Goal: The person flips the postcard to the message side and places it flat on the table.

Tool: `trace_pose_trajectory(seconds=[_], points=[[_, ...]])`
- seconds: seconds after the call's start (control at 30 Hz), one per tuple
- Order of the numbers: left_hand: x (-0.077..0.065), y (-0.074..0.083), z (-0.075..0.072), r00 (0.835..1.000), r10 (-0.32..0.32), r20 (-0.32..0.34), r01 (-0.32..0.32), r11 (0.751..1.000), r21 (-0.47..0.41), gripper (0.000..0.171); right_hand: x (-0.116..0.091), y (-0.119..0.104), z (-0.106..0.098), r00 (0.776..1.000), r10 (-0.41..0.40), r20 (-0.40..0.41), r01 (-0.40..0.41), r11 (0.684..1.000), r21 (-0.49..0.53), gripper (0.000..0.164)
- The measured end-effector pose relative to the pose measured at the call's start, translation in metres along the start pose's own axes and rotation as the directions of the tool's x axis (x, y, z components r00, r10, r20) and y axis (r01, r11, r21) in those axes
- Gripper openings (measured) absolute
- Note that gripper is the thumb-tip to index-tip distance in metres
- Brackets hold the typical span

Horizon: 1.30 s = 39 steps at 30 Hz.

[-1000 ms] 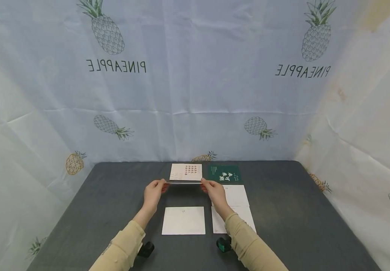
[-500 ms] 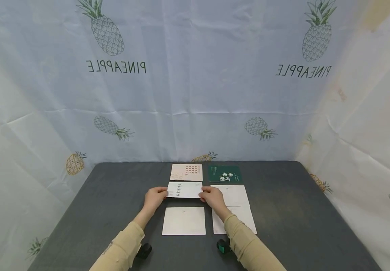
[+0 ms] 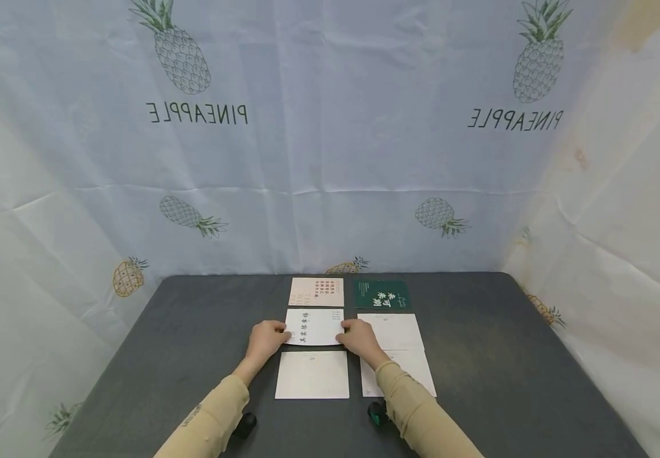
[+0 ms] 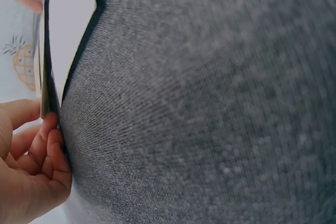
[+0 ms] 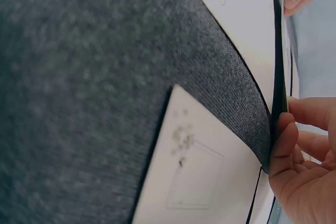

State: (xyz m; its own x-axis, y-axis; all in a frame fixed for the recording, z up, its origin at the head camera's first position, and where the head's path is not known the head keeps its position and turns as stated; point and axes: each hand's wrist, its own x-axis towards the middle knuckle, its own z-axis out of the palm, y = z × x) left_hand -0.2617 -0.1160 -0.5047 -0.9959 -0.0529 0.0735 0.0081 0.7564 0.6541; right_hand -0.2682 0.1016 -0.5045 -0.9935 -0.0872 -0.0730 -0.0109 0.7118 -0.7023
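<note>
A white card with black handwriting-like characters (image 3: 321,326) is between both hands in the head view. My left hand (image 3: 266,340) pinches its left edge, thumb above and fingers curled beneath. At the right edge, my right hand (image 3: 360,339) pinches it the same way. The wrist views show the card edge-on, its near edge (image 4: 44,87) just over the dark tabletop. Beyond it lies a pink card with red print (image 3: 316,292). A blank white card (image 3: 312,375) lies just nearer the person.
To the right, a green card with white characters (image 3: 382,295) heads a column with two white cards, the upper one (image 3: 393,327) and the lower one (image 3: 418,375), partly under the right forearm. Pineapple-print cloth (image 3: 330,159) hangs behind the dark table (image 3: 192,343).
The held card was seen edge-on and raised; it has tilted down to show its written face and come lower, between the pink and blank cards. Both hands moved down and nearer with it.
</note>
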Motion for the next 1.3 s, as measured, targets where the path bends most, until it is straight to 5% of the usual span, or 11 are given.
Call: trace_pose_trajectory(seconds=[0.23, 0.67, 1.0, 1.3], points=[[0.000, 0.003, 0.001, 0.999, 0.037, 0.000, -0.037, 0.997, 0.075, 0.019, 0.001, -0.003, 0.002, 0.999, -0.036, -0.026, 0.033, 0.993, -0.110, 0.037], [0.009, 0.009, -0.002, 0.997, 0.079, -0.013, -0.075, 0.982, 0.175, 0.019, 0.001, -0.003, 0.001, 0.998, -0.042, -0.045, 0.039, 0.996, -0.075, 0.043], [0.012, 0.057, -0.010, 0.987, 0.162, 0.003, -0.159, 0.965, 0.208, 0.033, -0.002, -0.004, -0.042, 0.992, -0.058, -0.115, 0.058, 0.998, 0.000, 0.036], [0.001, 0.102, 0.012, 0.966, 0.245, 0.082, -0.252, 0.963, 0.095, 0.038, -0.015, 0.021, -0.084, 0.989, -0.018, -0.146, 0.019, 1.000, 0.003, 0.041]])
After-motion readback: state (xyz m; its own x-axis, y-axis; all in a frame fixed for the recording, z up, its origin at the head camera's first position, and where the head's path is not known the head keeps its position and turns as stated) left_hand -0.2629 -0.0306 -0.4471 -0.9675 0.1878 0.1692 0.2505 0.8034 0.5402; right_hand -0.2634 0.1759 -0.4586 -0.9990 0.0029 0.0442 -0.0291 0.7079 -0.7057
